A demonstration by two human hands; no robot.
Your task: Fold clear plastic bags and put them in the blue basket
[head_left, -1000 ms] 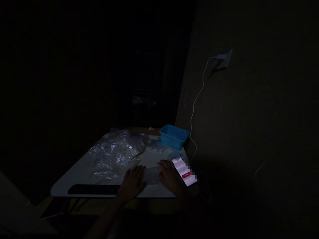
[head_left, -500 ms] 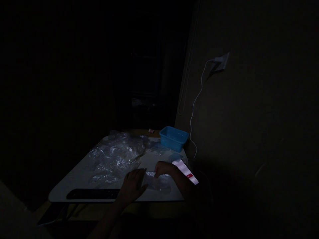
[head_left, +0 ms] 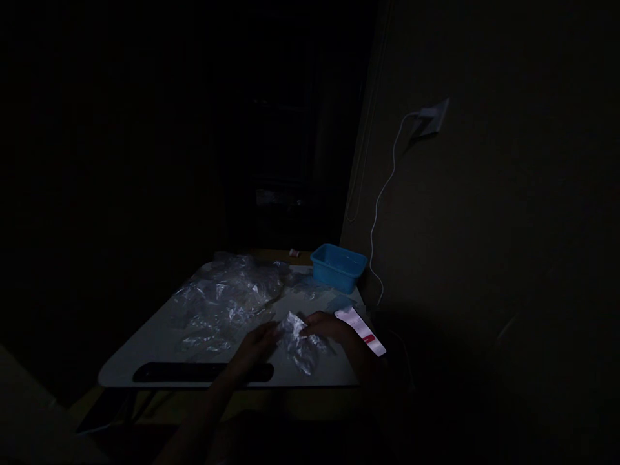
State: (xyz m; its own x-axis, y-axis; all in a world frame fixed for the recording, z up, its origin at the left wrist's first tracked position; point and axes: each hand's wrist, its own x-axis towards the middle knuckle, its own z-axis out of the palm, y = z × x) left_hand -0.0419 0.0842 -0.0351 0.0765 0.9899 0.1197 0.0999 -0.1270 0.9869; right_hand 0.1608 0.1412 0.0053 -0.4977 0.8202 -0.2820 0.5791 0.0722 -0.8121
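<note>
A crinkled clear plastic bag [head_left: 303, 352] is held up between my two hands over the front of the white table [head_left: 159, 336]. My left hand [head_left: 259, 340] pinches its left edge. From the other side, my right hand [head_left: 322, 324] grips the bag near its top with closed fingers. To the left lies a large heap of clear plastic bags [head_left: 232, 287]. Beside my right wrist is a phone [head_left: 361, 331] with a lit screen. The scene is very dark, so fine finger detail is hard to see.
At the table's far right stands a blue plastic basket [head_left: 339, 268], with more clear film before it. A small pinkish-white object [head_left: 294, 253] sits beyond the far edge. A white cable [head_left: 375, 216] hangs from a wall socket [head_left: 431, 119]. A dark slot [head_left: 169, 372] runs along the front edge.
The bag was lying flat on the table with my left hand spread beside it. Now it is lifted and crumpled, and my left hand has closed on its edge.
</note>
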